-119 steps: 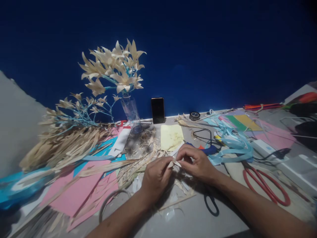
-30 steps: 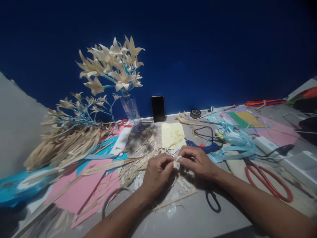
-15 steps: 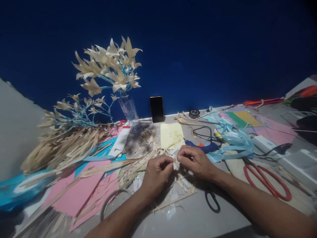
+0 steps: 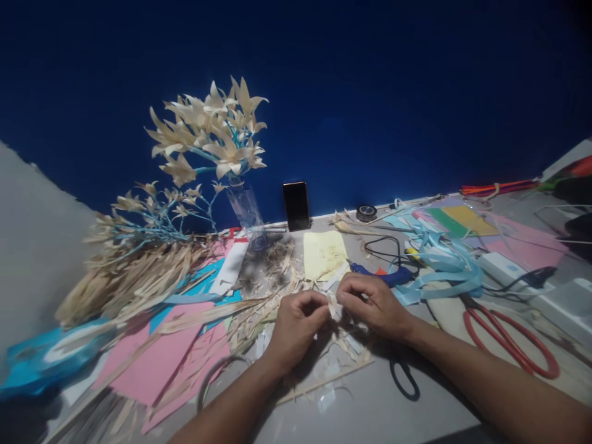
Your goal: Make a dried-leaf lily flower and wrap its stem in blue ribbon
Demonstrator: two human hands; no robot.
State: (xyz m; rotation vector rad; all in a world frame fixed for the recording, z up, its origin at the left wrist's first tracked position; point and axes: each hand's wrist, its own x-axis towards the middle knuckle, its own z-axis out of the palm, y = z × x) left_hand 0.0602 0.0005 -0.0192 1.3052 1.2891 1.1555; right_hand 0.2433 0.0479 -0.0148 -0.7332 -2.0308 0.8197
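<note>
My left hand [image 4: 298, 327] and my right hand [image 4: 374, 306] meet over the middle of the littered table, thumbs and forefingers pinched. Between the fingertips shows a small pale piece of dried husk [image 4: 333, 306], blurred and partly covered by the fingers. Both hands appear to grip it from opposite sides. Beneath them lie scattered husk scraps [image 4: 345, 342]. Just beyond my right hand is a blue glue gun [image 4: 393, 275], and a yellow paper square [image 4: 324, 254] lies past my fingers.
Pale husk flowers on blue stems [image 4: 226, 148] stand in a clear vase [image 4: 247, 213] at the back left. A phone [image 4: 296, 206] leans against the wall. Red-handled scissors [image 4: 509, 339], light-blue ribbon [image 4: 456, 271] and a power strip [image 4: 504, 269] lie right; pink paper [image 4: 152, 354] lies left.
The whole view has shifted slightly, so things appear a little further right. Both hands stay pinched close together around the small piece, with only slight finger movement.
</note>
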